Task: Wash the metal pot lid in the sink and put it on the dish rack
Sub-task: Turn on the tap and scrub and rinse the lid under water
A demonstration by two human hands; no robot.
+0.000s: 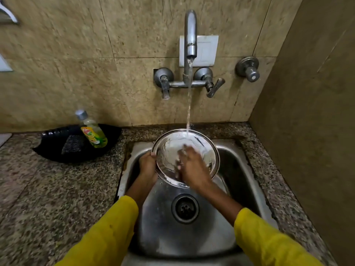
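Beige stone tiles back a speckled granite table [57, 189] into which a steel sink [192, 237] is set. From the wall tap [190, 33] a thin stream of water [189, 104] falls onto the far part of the metal pot lid [169, 150], which I hold tilted over the far half of the sink, its soapy hollow side facing me. My left hand [148, 166] is closed on the lid's left rim; my right hand [192, 167] lies flat inside the hollow, fingers blurred, holding nothing that I can make out.

Risks, as I judge them:
- The lid is wet and foamy and held by one rim only. A slip of the left grip would drop it into the sink.
- The stream strikes a tilted surface, so spray may reach the table and my yellow sleeves [107, 233].
- Foam left under the rim would mean an incomplete rinse.
- No dish rack is in view; carrying the dripping lid there would wet the table.

To the far left, a dish-soap bottle [94, 133] and a dark scrub pad [72, 144] rest in a black tray [113, 135], well apart from the lid.
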